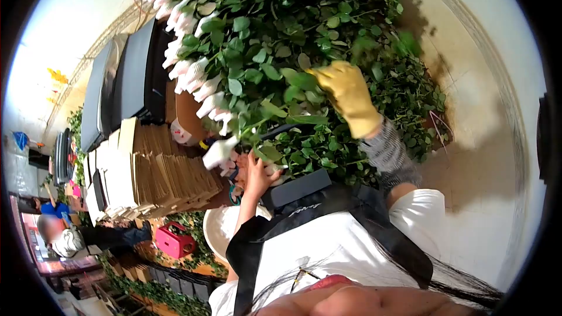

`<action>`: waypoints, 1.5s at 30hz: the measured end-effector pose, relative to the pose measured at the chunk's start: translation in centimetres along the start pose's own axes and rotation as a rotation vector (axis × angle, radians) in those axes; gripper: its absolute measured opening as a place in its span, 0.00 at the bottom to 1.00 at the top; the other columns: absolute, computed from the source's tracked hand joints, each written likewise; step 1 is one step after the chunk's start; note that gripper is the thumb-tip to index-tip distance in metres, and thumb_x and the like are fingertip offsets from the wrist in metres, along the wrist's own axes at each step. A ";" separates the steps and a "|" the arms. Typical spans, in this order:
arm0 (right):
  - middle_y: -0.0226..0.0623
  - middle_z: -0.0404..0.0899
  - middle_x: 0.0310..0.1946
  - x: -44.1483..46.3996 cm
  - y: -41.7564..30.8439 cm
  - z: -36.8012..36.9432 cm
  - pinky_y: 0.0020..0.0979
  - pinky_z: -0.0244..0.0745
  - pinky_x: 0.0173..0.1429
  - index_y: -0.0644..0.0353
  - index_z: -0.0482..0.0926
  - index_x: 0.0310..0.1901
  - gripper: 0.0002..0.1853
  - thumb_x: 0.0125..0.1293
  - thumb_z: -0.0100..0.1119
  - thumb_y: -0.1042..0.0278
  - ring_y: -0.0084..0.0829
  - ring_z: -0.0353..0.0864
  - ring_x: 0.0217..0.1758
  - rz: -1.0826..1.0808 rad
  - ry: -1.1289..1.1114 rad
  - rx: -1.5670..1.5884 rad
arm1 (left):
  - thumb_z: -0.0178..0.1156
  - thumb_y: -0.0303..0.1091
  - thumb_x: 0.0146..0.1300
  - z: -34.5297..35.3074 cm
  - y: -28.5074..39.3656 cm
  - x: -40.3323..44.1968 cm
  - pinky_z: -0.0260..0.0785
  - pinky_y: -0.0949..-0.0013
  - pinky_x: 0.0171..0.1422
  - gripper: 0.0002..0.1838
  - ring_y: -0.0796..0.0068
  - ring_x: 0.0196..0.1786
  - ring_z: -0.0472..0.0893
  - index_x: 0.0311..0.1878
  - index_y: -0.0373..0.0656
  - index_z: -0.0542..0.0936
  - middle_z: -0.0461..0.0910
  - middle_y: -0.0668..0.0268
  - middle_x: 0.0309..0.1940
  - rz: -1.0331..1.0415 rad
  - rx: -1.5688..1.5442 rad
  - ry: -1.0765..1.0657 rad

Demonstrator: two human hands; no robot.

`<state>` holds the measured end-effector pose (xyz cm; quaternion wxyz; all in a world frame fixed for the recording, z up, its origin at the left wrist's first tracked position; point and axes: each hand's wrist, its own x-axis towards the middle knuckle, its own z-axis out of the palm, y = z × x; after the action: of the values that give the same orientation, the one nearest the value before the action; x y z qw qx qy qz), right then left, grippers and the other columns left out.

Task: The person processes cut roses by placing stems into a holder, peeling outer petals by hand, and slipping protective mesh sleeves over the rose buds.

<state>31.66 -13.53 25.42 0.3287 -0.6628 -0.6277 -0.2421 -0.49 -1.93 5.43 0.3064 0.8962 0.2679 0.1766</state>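
Note:
My left hand [256,177], bare, is closed on a rose just below its pale wrapped head [220,152], which is blurred by motion. A yellow glove covers my right hand [346,96]; its fingers are curled in around the leafy stem [300,85], and the exact grip is partly hidden by leaves. Beyond both hands lies a large heap of leafy rose stems [281,17], their heads in white sleeves [190,76] lined up along the left side. More cut greenery [319,146] lies between my hands and my apron.
Left of the roses stands a stack of flat cardboard pieces [161,181], with dark boxes [137,73] behind it. A white bucket [213,234] is by my left arm, a pink stool [174,240] past it. Another person [70,240] is at the far left. A wall [497,17] runs along the right.

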 end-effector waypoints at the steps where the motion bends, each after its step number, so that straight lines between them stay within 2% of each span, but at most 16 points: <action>1: 0.35 0.86 0.35 -2.4 0.9 -0.2 0.38 0.77 0.41 0.55 0.87 0.40 0.08 0.61 0.61 0.71 0.34 0.82 0.36 -0.003 -0.083 0.049 | 0.79 0.35 0.43 0.2 -0.3 0.1 0.67 0.49 0.69 0.42 0.38 0.66 0.68 0.65 0.40 0.74 0.62 0.42 0.68 0.010 -0.044 0.019; 5: 0.39 0.81 0.24 -11.6 -1.0 1.5 0.40 0.75 0.36 0.56 0.86 0.32 0.04 0.59 0.62 0.70 0.40 0.83 0.32 0.175 -0.317 -0.150 | 0.78 0.35 0.45 -1.2 1.3 0.4 0.67 0.47 0.65 0.41 0.39 0.63 0.69 0.66 0.42 0.73 0.68 0.44 0.59 -0.168 -0.075 -0.141; 8: 0.36 0.80 0.22 -17.7 -1.1 4.9 0.40 0.76 0.37 0.55 0.84 0.26 0.05 0.58 0.61 0.69 0.38 0.84 0.33 0.214 -0.407 -0.379 | 0.78 0.38 0.49 -0.8 1.3 0.3 0.68 0.47 0.63 0.36 0.39 0.61 0.70 0.62 0.40 0.75 0.67 0.44 0.59 0.050 0.097 -0.018; 11: 0.35 0.83 0.28 -19.2 -0.8 9.1 0.37 0.77 0.43 0.53 0.85 0.28 0.04 0.55 0.61 0.69 0.37 0.84 0.38 0.585 -0.540 -0.220 | 0.78 0.41 0.49 -1.0 1.0 0.7 0.68 0.44 0.63 0.36 0.38 0.62 0.69 0.62 0.41 0.76 0.66 0.44 0.60 0.103 0.129 -0.025; 13: 0.35 0.81 0.31 -17.2 -2.6 7.6 0.38 0.75 0.55 0.54 0.84 0.40 0.11 0.56 0.58 0.71 0.37 0.83 0.42 0.524 -0.429 -0.380 | 0.77 0.41 0.49 -1.4 0.9 0.8 0.68 0.44 0.63 0.37 0.39 0.62 0.69 0.63 0.42 0.76 0.65 0.45 0.60 0.073 0.121 -0.084; 15: 0.35 0.83 0.35 -22.7 -0.2 12.6 0.36 0.74 0.58 0.54 0.85 0.43 0.11 0.63 0.55 0.69 0.35 0.83 0.43 0.650 -0.313 -0.149 | 0.78 0.43 0.49 -1.5 1.5 1.2 0.67 0.44 0.62 0.38 0.39 0.61 0.69 0.64 0.43 0.75 0.65 0.45 0.60 0.125 0.122 -0.082; 17: 0.36 0.82 0.27 -24.5 1.4 15.1 0.39 0.77 0.49 0.56 0.83 0.29 0.04 0.57 0.59 0.73 0.38 0.83 0.34 0.926 -0.373 0.199 | 0.78 0.43 0.49 -1.6 1.2 1.5 0.67 0.45 0.63 0.38 0.39 0.61 0.69 0.64 0.43 0.76 0.65 0.45 0.60 0.133 0.176 -0.092; 21: 0.35 0.83 0.27 -22.3 -1.6 9.9 0.39 0.78 0.49 0.55 0.84 0.29 0.04 0.57 0.60 0.72 0.38 0.84 0.35 0.548 -0.296 -0.183 | 0.78 0.42 0.49 -0.8 0.1 0.8 0.67 0.44 0.64 0.37 0.38 0.61 0.69 0.63 0.42 0.77 0.65 0.45 0.61 0.090 0.071 -0.042; 23: 0.35 0.84 0.40 -23.1 -1.4 10.2 0.39 0.75 0.58 0.54 0.84 0.46 0.11 0.66 0.55 0.68 0.37 0.81 0.46 0.561 -0.562 -0.250 | 0.78 0.43 0.49 -0.6 0.1 0.9 0.67 0.44 0.64 0.37 0.37 0.61 0.70 0.63 0.42 0.77 0.65 0.44 0.61 0.094 0.069 -0.032; 27: 0.36 0.85 0.34 -20.5 -1.6 7.2 0.39 0.77 0.57 0.55 0.87 0.41 0.11 0.56 0.61 0.70 0.37 0.85 0.44 0.383 -0.350 -0.249 | 0.78 0.43 0.50 -0.8 0.3 0.7 0.69 0.45 0.62 0.35 0.38 0.60 0.71 0.61 0.41 0.77 0.66 0.43 0.60 0.072 0.075 -0.038; 32: 0.39 0.86 0.49 -10.3 -1.4 -1.7 0.44 0.63 0.74 0.56 0.85 0.50 0.16 0.66 0.52 0.63 0.41 0.81 0.59 0.322 -0.114 -0.413 | 0.79 0.44 0.48 -1.3 1.0 0.7 0.72 0.49 0.59 0.40 0.43 0.55 0.76 0.64 0.42 0.76 0.78 0.44 0.52 -0.166 -0.060 -0.178; 34: 0.40 0.82 0.59 -10.2 3.0 -2.1 0.44 0.50 0.82 0.55 0.81 0.58 0.22 0.76 0.41 0.53 0.40 0.75 0.68 0.326 -0.119 -0.466 | 0.79 0.42 0.49 -0.6 0.5 0.6 0.69 0.48 0.66 0.39 0.41 0.65 0.71 0.64 0.41 0.76 0.68 0.43 0.65 -0.046 -0.022 -0.068; 36: 0.37 0.80 0.61 -10.9 7.2 -1.0 0.45 0.54 0.80 0.52 0.78 0.62 0.20 0.75 0.45 0.57 0.39 0.72 0.69 0.480 -0.272 -0.681 | 0.80 0.40 0.49 -1.1 1.0 0.7 0.66 0.48 0.71 0.39 0.39 0.71 0.65 0.65 0.39 0.75 0.57 0.43 0.73 -0.008 -0.037 -0.064; 38: 0.37 0.80 0.60 -9.6 8.6 -0.3 0.45 0.56 0.79 0.51 0.77 0.62 0.19 0.72 0.51 0.60 0.39 0.73 0.69 0.551 -0.342 -0.860 | 0.80 0.39 0.48 -0.6 0.5 0.7 0.68 0.49 0.70 0.39 0.41 0.69 0.68 0.65 0.40 0.76 0.59 0.44 0.72 -0.004 -0.040 -0.044; 41: 0.42 0.82 0.53 -5.2 7.0 -0.6 0.44 0.69 0.70 0.54 0.77 0.61 0.24 0.61 0.64 0.71 0.44 0.79 0.59 0.422 -0.012 -0.364 | 0.80 0.39 0.48 -0.4 0.3 0.3 0.70 0.50 0.68 0.39 0.43 0.68 0.69 0.64 0.42 0.77 0.59 0.46 0.72 -0.012 -0.061 -0.030; 45: 0.45 0.84 0.44 -0.1 10.6 1.0 0.45 0.78 0.53 0.55 0.79 0.59 0.20 0.65 0.64 0.69 0.48 0.81 0.47 0.382 0.206 -0.202 | 0.80 0.40 0.50 -0.7 0.6 0.5 0.70 0.50 0.68 0.38 0.45 0.70 0.68 0.64 0.42 0.76 0.59 0.49 0.72 -0.036 -0.024 -0.054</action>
<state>42.09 -12.84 23.25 0.3629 -0.7710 -0.4267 -0.3031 -0.20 -1.76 6.40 0.3274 0.8919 0.2733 0.1501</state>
